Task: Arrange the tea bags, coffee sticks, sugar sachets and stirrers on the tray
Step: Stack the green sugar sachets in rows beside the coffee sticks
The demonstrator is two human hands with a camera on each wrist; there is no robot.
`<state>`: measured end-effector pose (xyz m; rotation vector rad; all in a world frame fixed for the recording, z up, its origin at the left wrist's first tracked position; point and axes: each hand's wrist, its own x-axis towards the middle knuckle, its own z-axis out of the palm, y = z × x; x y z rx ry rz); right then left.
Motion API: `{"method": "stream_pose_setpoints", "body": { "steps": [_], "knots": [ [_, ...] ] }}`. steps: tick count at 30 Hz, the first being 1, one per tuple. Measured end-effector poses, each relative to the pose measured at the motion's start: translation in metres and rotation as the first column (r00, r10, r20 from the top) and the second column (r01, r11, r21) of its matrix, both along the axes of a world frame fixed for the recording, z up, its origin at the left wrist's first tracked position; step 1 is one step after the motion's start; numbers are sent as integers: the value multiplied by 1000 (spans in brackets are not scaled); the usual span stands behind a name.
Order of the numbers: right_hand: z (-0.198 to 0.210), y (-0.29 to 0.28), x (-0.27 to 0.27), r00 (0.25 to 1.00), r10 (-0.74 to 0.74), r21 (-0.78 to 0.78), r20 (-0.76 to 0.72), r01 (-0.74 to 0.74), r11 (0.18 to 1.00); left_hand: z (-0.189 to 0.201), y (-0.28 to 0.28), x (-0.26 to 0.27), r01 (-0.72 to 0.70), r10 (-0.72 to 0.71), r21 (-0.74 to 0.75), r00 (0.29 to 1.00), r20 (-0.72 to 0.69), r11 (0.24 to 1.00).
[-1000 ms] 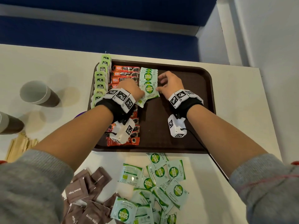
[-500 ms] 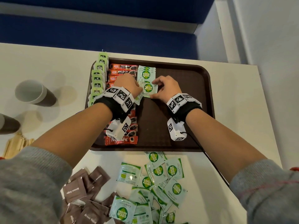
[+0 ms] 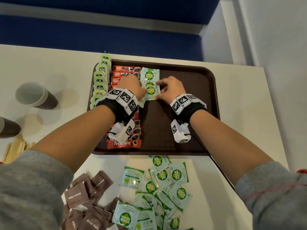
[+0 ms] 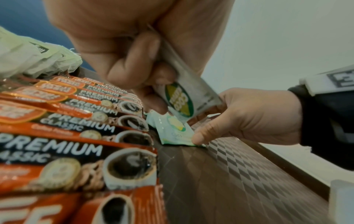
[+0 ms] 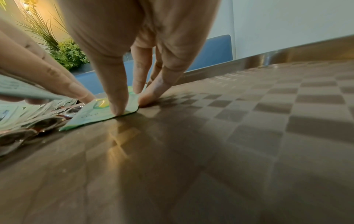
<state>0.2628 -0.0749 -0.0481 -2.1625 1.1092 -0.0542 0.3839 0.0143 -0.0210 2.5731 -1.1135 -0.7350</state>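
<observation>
A brown tray (image 3: 191, 100) carries a column of green tea bags (image 3: 99, 80), a column of red coffee sticks (image 3: 126, 72) and a short column of green-white Coco sugar sachets (image 3: 149, 75). My left hand (image 3: 131, 86) hovers over the coffee sticks. In the left wrist view its fingers (image 4: 134, 68) curl round a spare sachet (image 4: 184, 97). My right hand (image 3: 169, 88) touches the nearest laid sachet (image 3: 152, 93) at its right edge. Its thumb (image 5: 116, 97) presses the sachet's near corner (image 5: 99, 112) onto the tray (image 5: 229, 136).
On the white table in front of the tray lie a loose heap of Coco sachets (image 3: 159, 188) and brown sugar sachets (image 3: 88, 205). Two paper cups (image 3: 34, 95) (image 3: 8, 128) and wooden stirrers (image 3: 16, 148) sit at the left. A wall borders the table's right side.
My right hand has closed in on the nearest sachet's right edge, and that sachet now lies squarer under the column. The left hand has stayed in place, holding its spare sachet.
</observation>
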Motion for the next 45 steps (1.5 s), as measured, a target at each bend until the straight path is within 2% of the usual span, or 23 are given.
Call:
{"method": "stream_pose_setpoints", "body": {
  "steps": [8,10,13,16,20,29,33,35,38,45],
  "knots": [
    [-6,1,6,999,-10,-57,54,13,998,-1,3,1,-28,27,-50,999,-16,998],
    [-4,-1,12,998,53,-113,40,-48,992,-1,3,1,-21,21,-44,1000,-5,999],
    [2,-6,25,981,179,-170,-81,-191,967,-2,3,0,-8,8,-39,1000,6,999],
    [2,-9,31,953,248,-144,-176,-274,951,-2,2,0,-1,1,-33,1000,-3,999],
    [-2,-6,26,940,288,-133,-184,-314,940,-3,2,0,29,-30,-23,999,-13,999],
    [-2,-1,16,954,266,-136,-139,-285,949,-3,1,-3,46,-46,-7,999,-10,999],
    [5,-2,10,978,195,-145,-70,-204,968,0,1,-3,45,-45,-4,999,-17,999],
    [6,-1,3,989,147,-105,-33,-150,983,1,2,-3,41,-41,-8,999,-16,999],
    [4,5,-6,988,151,-41,-33,-152,988,1,4,-3,36,-36,-25,999,-3,999],
    [-1,11,-7,994,111,-12,-22,-112,994,4,5,-4,66,-66,15,998,6,998]
  ]
}}
